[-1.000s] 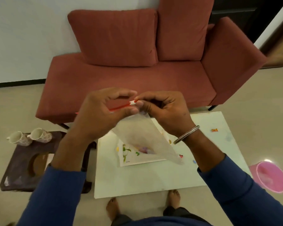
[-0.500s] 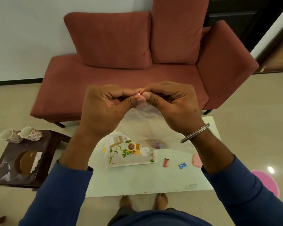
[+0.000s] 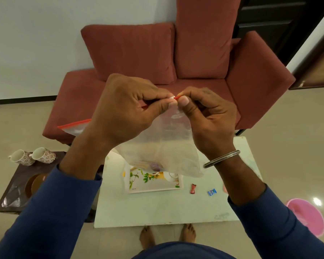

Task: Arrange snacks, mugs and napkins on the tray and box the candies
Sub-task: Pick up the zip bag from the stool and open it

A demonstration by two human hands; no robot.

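While both hands (image 3: 173,101) pinch its red zip edge, the bag (image 3: 163,146) hangs downward

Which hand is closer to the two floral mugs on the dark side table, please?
The left hand. It is raised above and to the right of the floral mugs; the right hand is farther right, beyond it.

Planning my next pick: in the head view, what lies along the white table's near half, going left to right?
Floral tray → red candy → blue candy → a pink thing, mostly hidden behind the right forearm.
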